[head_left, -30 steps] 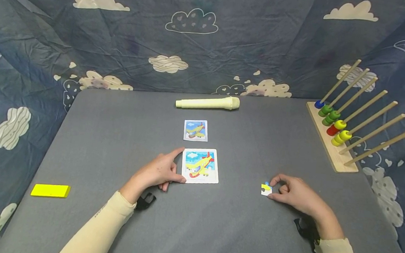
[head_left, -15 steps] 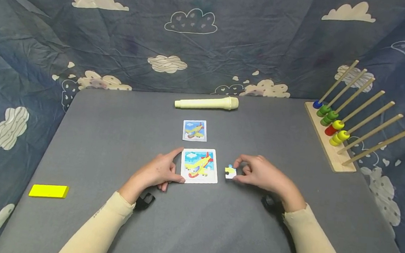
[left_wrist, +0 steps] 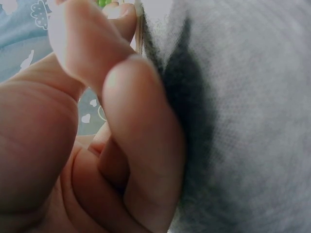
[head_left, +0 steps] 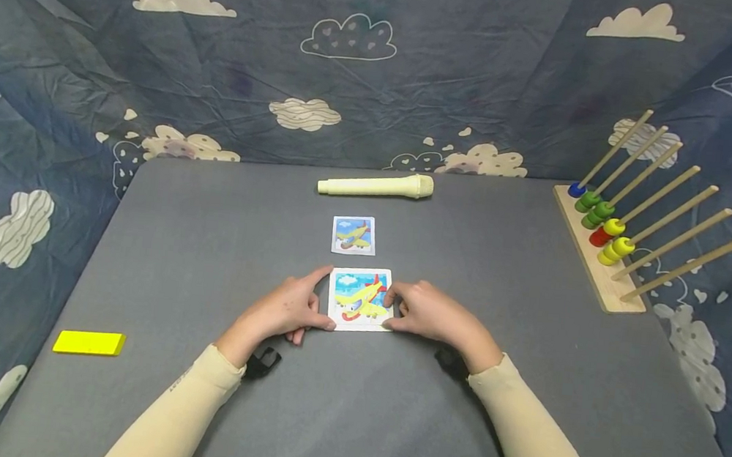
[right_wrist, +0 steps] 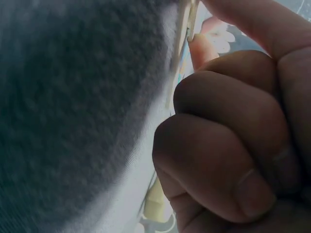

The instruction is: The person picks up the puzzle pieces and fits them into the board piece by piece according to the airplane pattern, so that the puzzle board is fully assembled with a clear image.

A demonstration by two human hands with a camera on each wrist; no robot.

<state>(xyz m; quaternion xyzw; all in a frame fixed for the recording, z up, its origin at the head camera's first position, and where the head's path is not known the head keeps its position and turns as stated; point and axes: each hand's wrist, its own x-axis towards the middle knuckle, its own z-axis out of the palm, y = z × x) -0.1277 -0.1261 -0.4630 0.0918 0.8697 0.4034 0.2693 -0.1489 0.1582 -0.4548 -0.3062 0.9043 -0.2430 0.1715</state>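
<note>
Grey table (head_left: 206, 242) stands amid cloud-printed blue cloth (head_left: 155, 76).

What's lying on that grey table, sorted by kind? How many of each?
Aeroplane puzzles: 2, a big one between the hands and a small one behind it
Toy microphone: 1
Yellow block: 1
Peg rack with rings: 1
Total: 5

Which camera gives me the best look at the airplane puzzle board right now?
The head view: the airplane puzzle board lies flat on the gray table, picture visible, between the left hand and right hand. The right wrist view shows only its thin edge; the left wrist view, a sliver behind fingers.
</note>
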